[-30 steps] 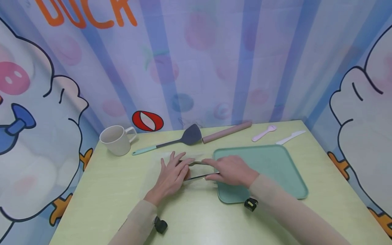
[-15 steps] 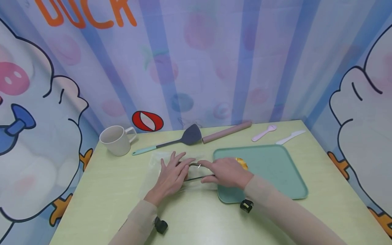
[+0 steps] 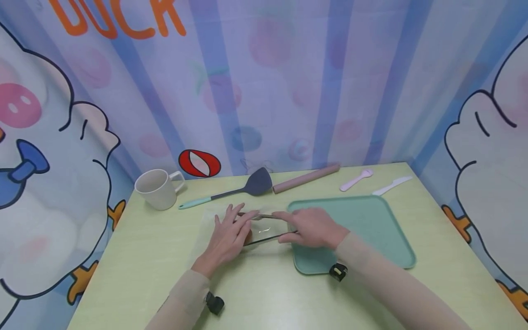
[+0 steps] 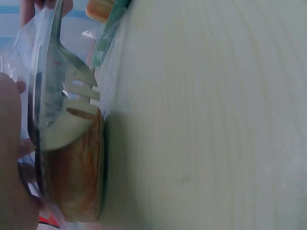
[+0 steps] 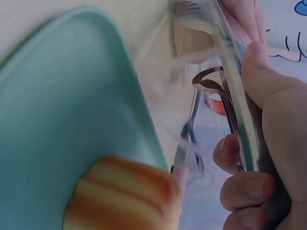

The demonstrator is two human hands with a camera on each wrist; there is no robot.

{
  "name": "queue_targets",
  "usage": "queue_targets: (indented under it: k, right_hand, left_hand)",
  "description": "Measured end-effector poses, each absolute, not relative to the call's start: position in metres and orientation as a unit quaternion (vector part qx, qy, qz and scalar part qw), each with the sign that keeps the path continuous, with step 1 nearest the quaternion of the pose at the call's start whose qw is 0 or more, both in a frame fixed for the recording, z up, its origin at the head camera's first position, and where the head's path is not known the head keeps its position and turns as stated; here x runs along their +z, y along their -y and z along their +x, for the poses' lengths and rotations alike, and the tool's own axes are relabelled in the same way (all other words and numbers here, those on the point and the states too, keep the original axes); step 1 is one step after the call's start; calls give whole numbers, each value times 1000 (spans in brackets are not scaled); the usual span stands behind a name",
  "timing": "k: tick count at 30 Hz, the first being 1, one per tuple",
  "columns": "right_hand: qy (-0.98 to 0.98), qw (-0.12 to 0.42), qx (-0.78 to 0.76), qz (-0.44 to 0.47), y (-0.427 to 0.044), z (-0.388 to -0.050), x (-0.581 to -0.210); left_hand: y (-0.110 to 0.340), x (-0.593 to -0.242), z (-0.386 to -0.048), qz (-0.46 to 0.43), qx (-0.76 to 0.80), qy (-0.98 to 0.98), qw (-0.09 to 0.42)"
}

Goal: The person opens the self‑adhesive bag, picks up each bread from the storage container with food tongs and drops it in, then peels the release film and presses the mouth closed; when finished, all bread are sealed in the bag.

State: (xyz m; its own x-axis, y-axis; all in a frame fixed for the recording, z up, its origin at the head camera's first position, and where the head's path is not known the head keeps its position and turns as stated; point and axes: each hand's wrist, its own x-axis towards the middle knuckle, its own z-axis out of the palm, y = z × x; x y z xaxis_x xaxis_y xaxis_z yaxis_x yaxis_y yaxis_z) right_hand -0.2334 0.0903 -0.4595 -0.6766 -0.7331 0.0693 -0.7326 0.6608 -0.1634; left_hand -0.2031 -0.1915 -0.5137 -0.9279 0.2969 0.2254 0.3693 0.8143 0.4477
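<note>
I am holding the tongs (image 4: 69, 132) in my right grip (image 3: 315, 227), thumb along the near arm and fingers curling round the far one, while the two arms are standing apart in front of me. The slotted end of the tongs is resting against a brown bread (image 4: 76, 177), which is lying on the desk (image 3: 264, 293) mostly beneath my left grip (image 3: 227, 236). That left grip is spreading wide, its fingers reaching out over the bread and the tongs' ends and pressing on a clear bag (image 3: 264, 229). The film is running alongside the tongs, and I cannot tell how far it is enclosing the bread. To the right, a green tray (image 3: 363, 224) is lying partly under my right grip, and the right wrist view is showing a golden bun (image 5: 127, 196) sitting on it. Along the back of the desk, a mug (image 3: 156, 190) is standing upright at the left; a spatula (image 3: 257, 182) is lying next, its dark head just beside a pink rod (image 3: 307, 178). Farther right, a spoon (image 3: 355, 180) and a knife (image 3: 393, 185) are lying beyond the tray, the knife nearer its far rim.
</note>
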Motion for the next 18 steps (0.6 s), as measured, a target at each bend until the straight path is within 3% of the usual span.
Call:
queue_targets:
  k: [7, 18]
  right_hand:
    - [-917, 25, -103, -385, -111, -237, -450]
    - [-924, 13, -111, -366, -149, -237, -444]
  left_hand:
    - [192, -511, -204, -178, -267, 943, 86]
    - [191, -511, -205, -186, -263, 942, 96]
